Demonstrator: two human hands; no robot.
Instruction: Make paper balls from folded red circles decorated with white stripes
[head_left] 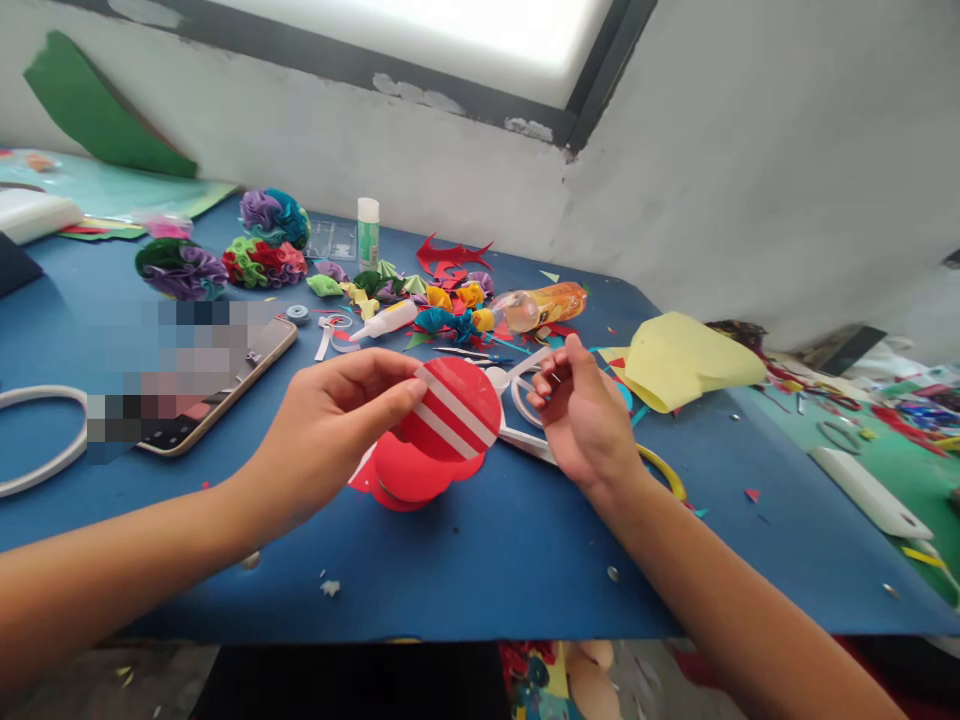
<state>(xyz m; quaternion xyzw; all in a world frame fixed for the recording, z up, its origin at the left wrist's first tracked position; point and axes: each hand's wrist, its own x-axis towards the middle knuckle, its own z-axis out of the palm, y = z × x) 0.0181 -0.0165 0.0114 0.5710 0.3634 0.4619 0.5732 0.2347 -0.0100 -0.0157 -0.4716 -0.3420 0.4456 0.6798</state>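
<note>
My left hand pinches a red paper disc by its left edge, between thumb and fingers. Two white strips, which look like tape, run slantwise across the disc. Below it on the table lies a red paper piece with rounded lobes, partly covered by the disc. My right hand is raised just right of the disc, with its fingers curled. A narrow white strip reaches from near the disc to its fingertips. Behind that hand are a white ring, like a tape roll, and a white bar-like piece.
A phone lies at left beside a white ring. Farther back are ruffled paper balls, a glue stick, a white glue bottle, an orange-labelled bottle and paper scraps. Yellow paper sits at right.
</note>
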